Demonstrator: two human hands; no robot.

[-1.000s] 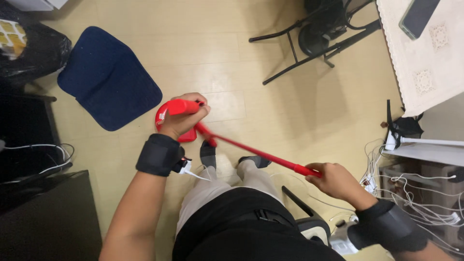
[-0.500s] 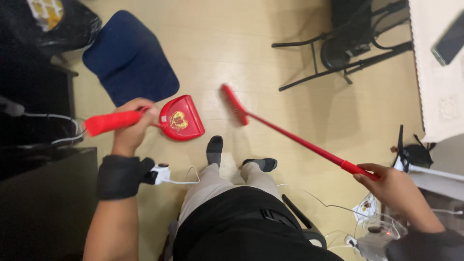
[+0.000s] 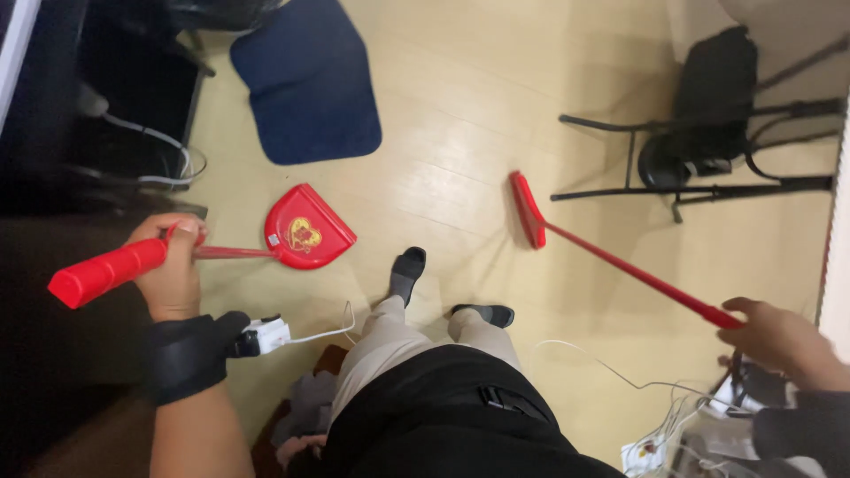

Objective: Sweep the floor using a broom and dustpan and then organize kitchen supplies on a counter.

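Observation:
My left hand [image 3: 168, 270] grips the thick red handle of a red dustpan [image 3: 307, 230], whose pan rests on the pale wood floor ahead of my feet, a yellow emblem on it. My right hand [image 3: 779, 336] holds the end of a long red broom [image 3: 611, 261]; its brush head lies on the floor to the right of the dustpan, angled toward the black chair. My two feet in dark socks stand between pan and broom head.
A dark blue mat [image 3: 305, 84] lies on the floor ahead. A black folding chair [image 3: 708, 133] stands at upper right. Dark furniture with cables [image 3: 133, 133] fills the left. White cables and a power strip [image 3: 673, 434] lie at lower right.
The dustpan and broom, first held together, have separated. My left hand has drawn the dustpan left and my right hand has swung the broom out right; the view has tilted lower.

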